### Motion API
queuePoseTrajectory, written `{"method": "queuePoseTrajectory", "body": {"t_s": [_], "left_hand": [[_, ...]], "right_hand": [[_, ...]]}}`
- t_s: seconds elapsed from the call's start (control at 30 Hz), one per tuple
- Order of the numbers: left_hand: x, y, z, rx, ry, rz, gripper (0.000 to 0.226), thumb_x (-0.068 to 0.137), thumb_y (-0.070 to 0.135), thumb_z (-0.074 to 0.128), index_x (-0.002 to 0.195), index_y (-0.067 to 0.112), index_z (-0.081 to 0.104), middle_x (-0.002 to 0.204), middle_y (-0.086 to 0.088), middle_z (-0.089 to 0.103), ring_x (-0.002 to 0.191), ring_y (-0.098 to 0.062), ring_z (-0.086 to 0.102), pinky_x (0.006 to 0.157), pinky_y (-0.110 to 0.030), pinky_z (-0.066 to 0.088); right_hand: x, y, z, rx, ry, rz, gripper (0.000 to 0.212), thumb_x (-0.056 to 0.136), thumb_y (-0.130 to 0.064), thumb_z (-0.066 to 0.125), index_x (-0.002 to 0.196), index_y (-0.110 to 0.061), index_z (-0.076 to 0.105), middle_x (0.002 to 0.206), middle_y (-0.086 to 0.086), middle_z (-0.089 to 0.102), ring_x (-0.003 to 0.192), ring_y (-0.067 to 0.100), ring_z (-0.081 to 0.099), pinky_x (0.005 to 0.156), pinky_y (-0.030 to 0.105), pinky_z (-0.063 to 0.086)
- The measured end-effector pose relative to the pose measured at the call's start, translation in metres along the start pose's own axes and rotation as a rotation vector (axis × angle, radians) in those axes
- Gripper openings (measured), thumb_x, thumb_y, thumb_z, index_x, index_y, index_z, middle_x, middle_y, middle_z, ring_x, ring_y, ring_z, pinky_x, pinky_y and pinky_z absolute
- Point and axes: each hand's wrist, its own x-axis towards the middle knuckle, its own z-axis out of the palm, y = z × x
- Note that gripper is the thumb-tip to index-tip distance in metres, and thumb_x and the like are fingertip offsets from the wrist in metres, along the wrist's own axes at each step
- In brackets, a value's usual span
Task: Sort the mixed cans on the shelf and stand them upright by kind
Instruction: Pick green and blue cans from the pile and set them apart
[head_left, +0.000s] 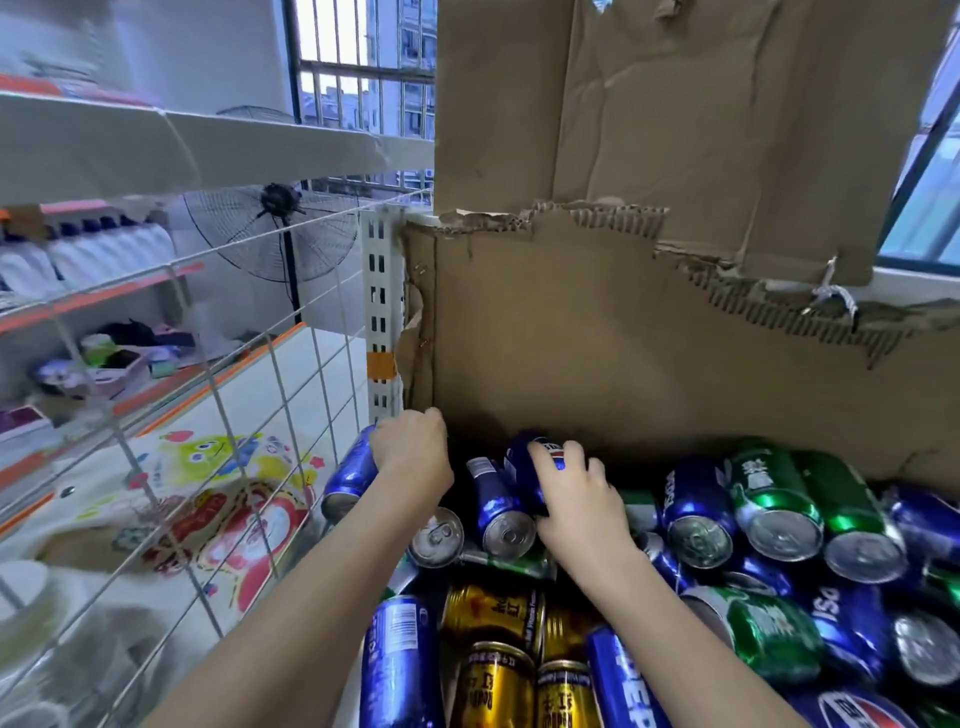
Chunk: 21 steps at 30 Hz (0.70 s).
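Cardboard sheeting backs the shelf you are working on, torn along its upper edge, and it is the landmark for everything below. Against its foot your right hand wraps a blue Pepsi can, its grip closed round the body; your left hand at the cardboard's left corner closes over another blue can lying tilted by the white slotted upright. By my reading the sorting has barely begun: no can in view stands upright, and blue, green and gold cans lie heaped together on their sides from the cardboard forward to you. Nearly everything is left. You have little bare shelf to stand a can on, so clear that corner first. Left of the cardboard, a wire mesh panel fences the side, with a floor fan beyond it.
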Motion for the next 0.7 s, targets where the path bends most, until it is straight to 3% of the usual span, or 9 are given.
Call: {"method": "queuePoseTrajectory", "body": {"t_s": [0.1,0.23,0.4,0.47,0.57,0.7], "left_hand": [[-0.008,-0.003,-0.009,-0.098,0.06,-0.004,0.045,0.079,0.026,0.069,0.115,0.013,0.045,0.116,-0.013,0.054,0.109,-0.034,0.05,0.079,-0.036,0.042],[-0.031,-0.003,-0.021,-0.414,0.192,0.005,0.058,0.073,0.029,0.074,0.118,0.014,0.041,0.112,-0.013,0.052,0.099,-0.032,0.052,0.069,-0.033,0.037],[-0.096,0.008,-0.031,-0.733,0.467,0.101,0.061,0.062,0.03,0.081,0.113,0.02,0.049,0.1,-0.006,0.059,0.086,-0.025,0.057,0.068,-0.029,0.041],[-0.124,0.015,-0.031,-0.793,0.513,0.151,0.061,0.061,0.03,0.083,0.113,0.023,0.052,0.1,0.001,0.056,0.082,-0.015,0.049,0.066,-0.026,0.034],[-0.155,0.028,-0.025,-0.865,0.533,0.267,0.063,0.058,0.027,0.086,0.113,0.018,0.056,0.103,0.001,0.056,0.084,-0.005,0.041,0.07,-0.019,0.031],[-0.192,0.059,-0.021,-0.941,0.506,0.378,0.063,0.055,0.019,0.088,0.11,0.01,0.059,0.103,-0.003,0.057,0.089,-0.008,0.045,0.076,-0.012,0.031]], "right_hand": [[-0.006,0.001,-0.007,0.038,0.043,0.041,0.069,0.084,-0.018,0.057,0.143,-0.024,0.02,0.138,0.01,0.029,0.117,0.031,0.039,0.085,0.034,0.042],[-0.025,0.005,-0.025,0.163,0.177,0.109,0.07,0.083,-0.022,0.057,0.144,-0.028,0.022,0.142,0.004,0.028,0.119,0.028,0.039,0.087,0.034,0.042],[-0.076,0.009,-0.043,0.413,0.549,0.151,0.069,0.073,-0.017,0.07,0.136,-0.026,0.043,0.134,0.002,0.043,0.112,0.026,0.05,0.084,0.034,0.047],[-0.106,0.012,-0.046,0.47,0.644,0.182,0.069,0.072,-0.017,0.075,0.133,-0.026,0.045,0.133,0.001,0.045,0.111,0.023,0.053,0.083,0.032,0.05],[-0.152,0.022,-0.045,0.479,0.725,0.254,0.074,0.068,-0.016,0.08,0.132,-0.027,0.045,0.134,0.002,0.045,0.112,0.015,0.05,0.084,0.01,0.043],[-0.21,0.053,-0.043,0.449,0.782,0.394,0.079,0.061,-0.008,0.084,0.13,-0.023,0.049,0.13,0.007,0.048,0.11,0.013,0.048,0.088,-0.009,0.024]]}}
